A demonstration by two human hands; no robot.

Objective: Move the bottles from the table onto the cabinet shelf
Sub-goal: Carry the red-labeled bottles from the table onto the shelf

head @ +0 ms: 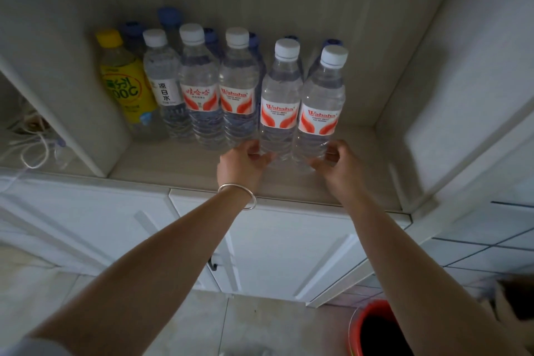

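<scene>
Two clear water bottles with white caps and red-and-white labels stand side by side on the cabinet shelf point(179, 163). My left hand point(245, 163) grips the base of the left bottle point(279, 101). My right hand point(341, 165) grips the base of the right bottle point(322, 104). To their left stand two more red-labelled bottles point(238, 87), a white-labelled bottle point(166, 87) and a yellow drink bottle point(124, 81). Several blue-capped bottles point(170, 16) stand in a back row, mostly hidden.
The open cabinet door point(468, 87) stands at the right. White lower cabinet doors point(289, 251) are below the shelf. A red bucket point(375, 329) sits on the tiled floor at lower right. White cords point(31, 150) lie in the compartment at left.
</scene>
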